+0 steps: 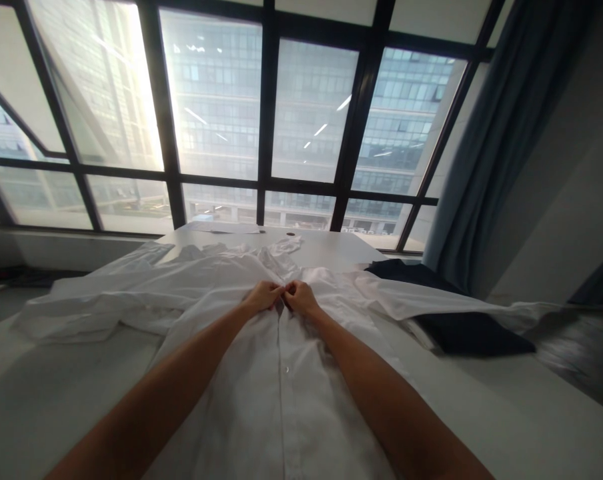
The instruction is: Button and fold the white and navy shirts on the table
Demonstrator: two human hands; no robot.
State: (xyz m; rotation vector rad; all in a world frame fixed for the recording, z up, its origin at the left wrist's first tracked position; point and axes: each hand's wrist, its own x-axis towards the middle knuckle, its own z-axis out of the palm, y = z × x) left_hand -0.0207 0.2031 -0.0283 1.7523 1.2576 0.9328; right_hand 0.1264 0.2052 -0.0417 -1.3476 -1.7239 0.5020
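A white button-up shirt (281,373) lies spread front-up on a white table (36,393), its sleeves stretched out to both sides and the collar pointing away from me. My left hand (263,295) and my right hand (299,297) meet at the shirt's front placket, high on the chest. Each pinches the fabric edge there, fingertips nearly touching. Below them the placket looks closed, with a button showing. What the fingers hold between them is hidden.
A dark navy garment (461,327) lies on the table to the right, partly under the shirt's sleeve. Large black-framed windows (266,133) fill the far wall. A blue-grey curtain (496,153) hangs at the right. Small items sit at the table's far end.
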